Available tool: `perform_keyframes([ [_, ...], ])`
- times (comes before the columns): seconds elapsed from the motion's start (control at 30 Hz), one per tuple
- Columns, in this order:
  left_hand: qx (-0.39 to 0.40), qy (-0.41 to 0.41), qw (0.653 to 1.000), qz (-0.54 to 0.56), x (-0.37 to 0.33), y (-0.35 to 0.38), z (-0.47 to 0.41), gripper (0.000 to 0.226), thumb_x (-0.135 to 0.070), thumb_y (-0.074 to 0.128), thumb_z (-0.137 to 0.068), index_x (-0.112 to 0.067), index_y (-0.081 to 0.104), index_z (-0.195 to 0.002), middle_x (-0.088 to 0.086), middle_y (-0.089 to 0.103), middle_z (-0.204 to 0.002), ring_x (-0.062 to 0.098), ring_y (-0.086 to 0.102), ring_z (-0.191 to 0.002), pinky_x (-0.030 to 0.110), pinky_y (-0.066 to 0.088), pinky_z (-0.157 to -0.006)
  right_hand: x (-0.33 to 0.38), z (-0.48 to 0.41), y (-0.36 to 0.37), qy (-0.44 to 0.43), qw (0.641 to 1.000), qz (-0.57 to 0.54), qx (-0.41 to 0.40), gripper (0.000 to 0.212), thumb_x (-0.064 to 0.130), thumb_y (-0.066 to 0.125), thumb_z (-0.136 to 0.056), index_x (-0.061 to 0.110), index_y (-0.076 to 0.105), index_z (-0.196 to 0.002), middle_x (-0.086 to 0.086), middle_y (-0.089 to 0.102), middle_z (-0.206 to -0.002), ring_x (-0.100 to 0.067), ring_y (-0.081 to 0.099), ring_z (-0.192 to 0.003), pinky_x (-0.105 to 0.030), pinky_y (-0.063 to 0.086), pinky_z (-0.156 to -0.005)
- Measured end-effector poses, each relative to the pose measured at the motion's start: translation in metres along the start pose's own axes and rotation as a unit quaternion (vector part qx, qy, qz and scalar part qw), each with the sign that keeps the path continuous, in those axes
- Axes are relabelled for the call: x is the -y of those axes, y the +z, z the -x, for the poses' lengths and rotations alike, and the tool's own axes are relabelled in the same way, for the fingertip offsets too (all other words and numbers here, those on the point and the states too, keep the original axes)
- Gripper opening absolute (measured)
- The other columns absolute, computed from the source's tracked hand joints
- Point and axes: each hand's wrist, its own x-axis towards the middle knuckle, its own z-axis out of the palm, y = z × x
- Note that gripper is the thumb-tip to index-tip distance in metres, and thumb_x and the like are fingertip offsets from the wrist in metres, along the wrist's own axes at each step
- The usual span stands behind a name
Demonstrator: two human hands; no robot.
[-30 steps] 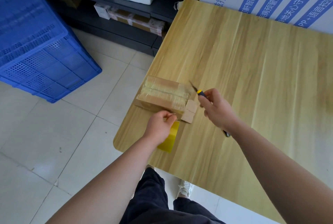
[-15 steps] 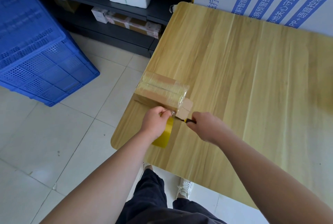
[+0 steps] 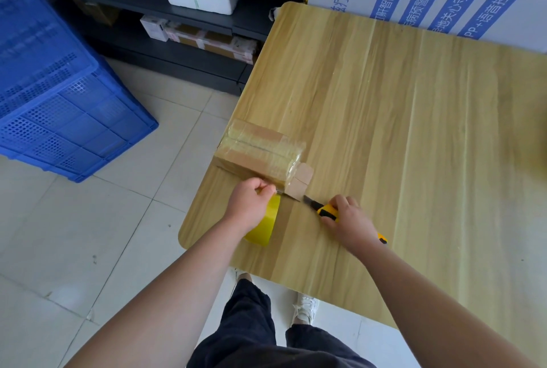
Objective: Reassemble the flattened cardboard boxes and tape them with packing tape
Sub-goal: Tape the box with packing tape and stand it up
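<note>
Sitting just beyond left grip (image 3: 250,203), box (image 3: 260,150) lies beside knife (image 3: 324,211).

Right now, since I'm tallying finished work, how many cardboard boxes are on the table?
1. The cardboard box sits near the left edge of the table, just beyond the left hand. The table runs out of frame rightward, so more may be hidden.

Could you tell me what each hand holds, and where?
Left hand pinches the tape at its pulled-out end; right hand grips the utility knife by its handle.
</note>
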Motion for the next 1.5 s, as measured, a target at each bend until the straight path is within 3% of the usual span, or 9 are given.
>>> perform_keyframes([
  [0.17, 0.004, -0.004, 1.000, 0.005, -0.001, 0.000, -0.004, 0.013, -0.033, 0.060, -0.092, -0.023, 0.066, -0.087, -0.012, 0.064, -0.082, 0.006, 0.057, -0.076, 0.022, 0.037, -0.058, 0.018, -0.007, -0.010, -0.040, 0.994, -0.075, -0.069, 0.049, 0.044, 0.063, -0.088, 0.016, 0.050, -0.126, -0.003, 0.052, -0.124, -0.024, 0.044, -0.119, -0.030, 0.038, -0.095],
  [0.27, 0.006, -0.002, 1.000, 0.010, -0.002, 0.000, -0.005, 0.014, -0.031, 0.060, -0.093, -0.027, 0.065, -0.081, -0.012, 0.065, -0.082, 0.008, 0.059, -0.078, 0.022, 0.038, -0.060, 0.057, -0.012, -0.029, -0.159, 0.965, -0.167, -0.126, 0.067, 0.042, 0.067, -0.086, 0.020, 0.038, -0.143, -0.001, 0.035, -0.148, -0.018, 0.032, -0.136, -0.032, 0.030, -0.109],
  [0.37, -0.009, -0.002, 1.000, 0.008, -0.003, -0.003, -0.009, 0.016, -0.030, 0.058, -0.095, -0.023, 0.064, -0.082, -0.010, 0.064, -0.081, 0.013, 0.059, -0.078, 0.025, 0.037, -0.063, 0.089, -0.025, -0.046, -0.234, 0.958, -0.145, -0.086, 0.065, 0.033, 0.064, -0.089, 0.025, 0.036, -0.147, 0.000, 0.016, -0.160, -0.019, 0.020, -0.143, -0.036, 0.024, -0.115],
  [0.5, -0.012, 0.000, 1.000, -0.005, 0.001, -0.008, -0.016, 0.018, -0.029, 0.060, -0.093, -0.014, 0.069, -0.091, -0.007, 0.064, -0.080, 0.015, 0.058, -0.077, 0.026, 0.036, -0.063, 0.100, -0.038, -0.057, -0.226, 0.957, -0.179, -0.028, 0.061, 0.032, 0.056, -0.089, 0.021, 0.039, -0.147, 0.008, 0.012, -0.161, -0.012, 0.020, -0.145, -0.041, 0.035, -0.111],
  [0.6, -0.007, -0.012, 1.000, -0.016, 0.003, -0.003, -0.017, 0.017, -0.029, 0.060, -0.093, -0.017, 0.067, -0.084, -0.010, 0.061, -0.073, 0.014, 0.057, -0.071, 0.026, 0.035, -0.058, 0.103, -0.045, -0.054, -0.217, 0.969, -0.115, -0.020, 0.085, 0.052, 0.070, -0.080, 0.021, 0.034, -0.149, 0.013, 0.018, -0.160, -0.009, 0.020, -0.145, -0.033, 0.024, -0.117],
  [0.73, -0.038, -0.074, 0.992, -0.093, 0.009, -0.007, -0.024, 0.021, -0.029, 0.060, -0.092, -0.016, 0.061, -0.076, -0.002, 0.060, -0.073, 0.020, 0.055, -0.069, 0.027, 0.036, -0.058, 0.103, -0.052, -0.052, -0.221, 0.970, -0.088, -0.043, 0.087, 0.051, 0.074, -0.077, 0.020, 0.036, -0.148, 0.010, 0.024, -0.158, -0.013, 0.026, -0.144, -0.032, 0.026, -0.116],
  [0.93, -0.035, -0.068, 0.997, -0.029, 0.022, -0.018, -0.016, 0.018, -0.031, 0.063, -0.090, -0.023, 0.063, -0.073, -0.011, 0.063, -0.072, 0.009, 0.058, -0.069, 0.021, 0.037, -0.053, 0.107, -0.059, -0.042, -0.232, 0.966, -0.030, -0.105, 0.092, 0.055, 0.074, -0.071, 0.013, 0.041, -0.145, -0.003, 0.032, -0.155, -0.023, 0.034, -0.140, -0.039, 0.030, -0.116],
  [1.37, 0.000, -0.036, 0.998, 0.045, 0.001, -0.073, 0.013, 0.015, -0.030, 0.072, -0.084, -0.022, 0.076, -0.071, -0.009, 0.073, -0.075, 0.007, 0.067, -0.078, 0.023, 0.049, -0.070, 0.068, -0.071, -0.096, -0.270, 0.963, 0.001, -0.014, 0.094, 0.029, 0.079, -0.065, 0.026, 0.031, -0.146, 0.007, 0.029, -0.146, -0.019, 0.039, -0.130, -0.028, 0.036, -0.105],
  [1.5, 0.034, -0.044, 0.996, 0.070, -0.012, -0.075, 0.018, 0.008, -0.030, 0.075, -0.081, -0.023, 0.076, -0.076, -0.008, 0.074, -0.076, 0.013, 0.070, -0.082, 0.025, 0.053, -0.073, 0.057, -0.077, -0.115, -0.286, 0.945, 0.157, -0.015, 0.099, 0.029, 0.080, -0.069, 0.031, 0.023, -0.150, 0.004, 0.024, -0.156, -0.021, 0.021, -0.144, -0.038, 0.013, -0.119],
])
